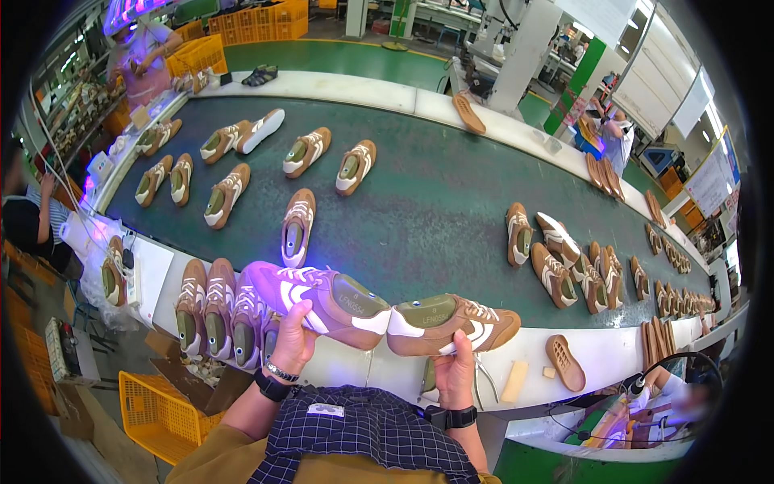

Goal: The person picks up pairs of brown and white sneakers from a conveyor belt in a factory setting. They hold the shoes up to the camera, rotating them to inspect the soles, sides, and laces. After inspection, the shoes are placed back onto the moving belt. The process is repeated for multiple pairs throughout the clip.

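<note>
My left hand (292, 343) is closed on a tan sneaker (330, 313) with white stripes, its toe pointing left under a purple light patch. My right hand (457, 371) grips another such sneaker (463, 324) at its sole, toe to the right. The two shoes are level above the near edge of the belt, their heels almost touching. Olive-green lasts fill both openings. A row of similar sneakers (218, 302) stands at my left on the white ledge (330, 367). Behind my right wrist, part of another last shows next to pale laces.
Tan sneakers stand scattered over the green conveyor belt (419, 226). On the ledge at right lie a loose sole (566, 363) and a cream-coloured block (513, 381). A yellow crate (153, 411) sits low at left. Other people work at far left, far right and lower right.
</note>
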Motion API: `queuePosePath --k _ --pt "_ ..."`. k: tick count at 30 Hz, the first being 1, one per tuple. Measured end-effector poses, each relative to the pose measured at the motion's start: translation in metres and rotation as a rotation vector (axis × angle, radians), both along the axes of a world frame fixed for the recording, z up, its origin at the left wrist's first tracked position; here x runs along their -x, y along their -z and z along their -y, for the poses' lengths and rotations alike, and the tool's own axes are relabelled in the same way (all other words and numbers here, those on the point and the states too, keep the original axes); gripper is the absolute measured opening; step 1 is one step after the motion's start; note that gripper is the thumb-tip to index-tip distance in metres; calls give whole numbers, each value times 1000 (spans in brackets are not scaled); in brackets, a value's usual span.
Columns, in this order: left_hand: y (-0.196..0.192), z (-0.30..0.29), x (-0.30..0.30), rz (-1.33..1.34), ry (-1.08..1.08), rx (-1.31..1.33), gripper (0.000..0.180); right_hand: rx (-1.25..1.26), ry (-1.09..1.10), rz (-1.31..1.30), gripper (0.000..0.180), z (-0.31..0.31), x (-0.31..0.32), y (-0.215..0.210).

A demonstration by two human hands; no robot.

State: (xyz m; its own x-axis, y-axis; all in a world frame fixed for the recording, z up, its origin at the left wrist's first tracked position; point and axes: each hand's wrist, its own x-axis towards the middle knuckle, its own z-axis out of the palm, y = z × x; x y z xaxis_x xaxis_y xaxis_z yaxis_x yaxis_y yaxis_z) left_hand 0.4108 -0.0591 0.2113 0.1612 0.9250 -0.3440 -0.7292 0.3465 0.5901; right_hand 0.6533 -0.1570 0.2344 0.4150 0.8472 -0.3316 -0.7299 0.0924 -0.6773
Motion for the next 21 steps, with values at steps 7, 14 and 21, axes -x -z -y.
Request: queuePosePath --k 7,14,21 --pt "7 -1 2 108 42 8 43 33 -47 -16 52 1 -1 7" --pt "56 23 -10 281 438 356 48 82 -254 -111 51 3 20 30" --pt "108 54 -3 420 470 460 36 296 -435 -128 52 12 24 64"
